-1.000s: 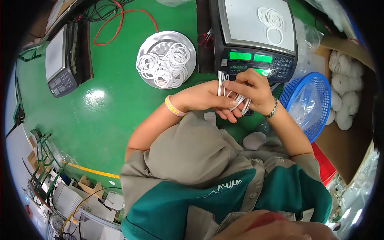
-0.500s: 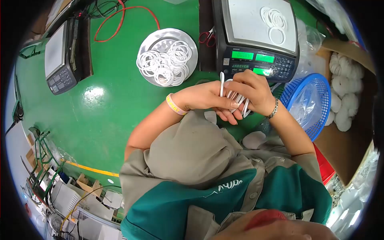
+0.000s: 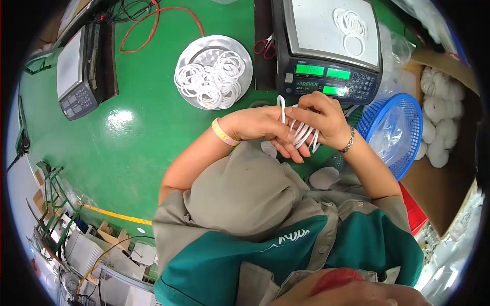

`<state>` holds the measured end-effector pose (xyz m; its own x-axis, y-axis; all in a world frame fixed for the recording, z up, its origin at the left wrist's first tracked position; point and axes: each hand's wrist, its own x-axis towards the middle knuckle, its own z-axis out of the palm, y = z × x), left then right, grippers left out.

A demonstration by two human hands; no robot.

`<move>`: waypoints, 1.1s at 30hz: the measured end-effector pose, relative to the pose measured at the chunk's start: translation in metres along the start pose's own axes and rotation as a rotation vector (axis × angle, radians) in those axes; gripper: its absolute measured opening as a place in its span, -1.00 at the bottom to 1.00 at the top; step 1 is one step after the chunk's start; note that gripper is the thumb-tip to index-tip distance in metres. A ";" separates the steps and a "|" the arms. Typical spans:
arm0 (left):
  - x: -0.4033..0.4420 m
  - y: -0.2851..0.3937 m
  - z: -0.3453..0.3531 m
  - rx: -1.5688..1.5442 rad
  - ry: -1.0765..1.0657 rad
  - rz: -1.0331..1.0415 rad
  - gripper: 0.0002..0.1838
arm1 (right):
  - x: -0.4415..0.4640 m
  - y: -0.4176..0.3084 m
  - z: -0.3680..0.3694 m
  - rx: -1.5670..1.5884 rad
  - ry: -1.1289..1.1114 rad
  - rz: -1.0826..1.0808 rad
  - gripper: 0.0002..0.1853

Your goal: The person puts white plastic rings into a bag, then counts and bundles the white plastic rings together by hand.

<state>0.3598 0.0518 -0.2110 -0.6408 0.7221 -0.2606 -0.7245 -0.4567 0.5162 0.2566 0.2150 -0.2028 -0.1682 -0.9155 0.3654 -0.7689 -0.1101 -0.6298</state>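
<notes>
My left hand [image 3: 263, 125], with a yellow-and-pink band on its wrist, is closed around white rings, and one ring stands up by its thumb. Opposite it, my right hand [image 3: 326, 120], with a metal bracelet at the wrist, pinches the same bunch of white rings [image 3: 302, 133] with bent fingers. The bunch lies between both hands, just below the front of a digital scale [image 3: 332, 84]. Several white rings [image 3: 353, 46] lie on the scale's pan. Left of the hands, a round metal plate [image 3: 240, 46] carries a heap of white rings [image 3: 212, 81].
Red-handled scissors [image 3: 265, 47] lie beside the scale. A blue basket [image 3: 414, 120] with clear plastic inside stands right, before a cardboard box [image 3: 434, 188] holding white bundles [image 3: 439, 109]. A second scale [image 3: 76, 76] is at far left. A red cable [image 3: 153, 25] crosses the green table [image 3: 122, 158].
My fingers have shifted slightly on the bunch of rings, and the upright ring has moved a little down and left. The plate and scale look the same.
</notes>
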 end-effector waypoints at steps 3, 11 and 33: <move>-0.001 0.000 0.000 -0.001 -0.027 0.027 -0.64 | -0.001 0.000 0.001 0.017 0.008 0.006 -0.57; -0.001 0.000 -0.001 -0.024 -0.030 0.036 -0.62 | -0.001 -0.001 0.001 0.032 -0.003 0.012 -0.58; 0.002 -0.005 -0.010 -0.053 -0.100 0.014 -0.67 | 0.009 -0.001 -0.011 0.020 -0.260 0.169 -0.64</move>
<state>0.3599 0.0504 -0.2219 -0.6245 0.7625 -0.1691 -0.7296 -0.4924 0.4746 0.2487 0.2116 -0.1913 -0.1271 -0.9895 0.0683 -0.7305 0.0468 -0.6813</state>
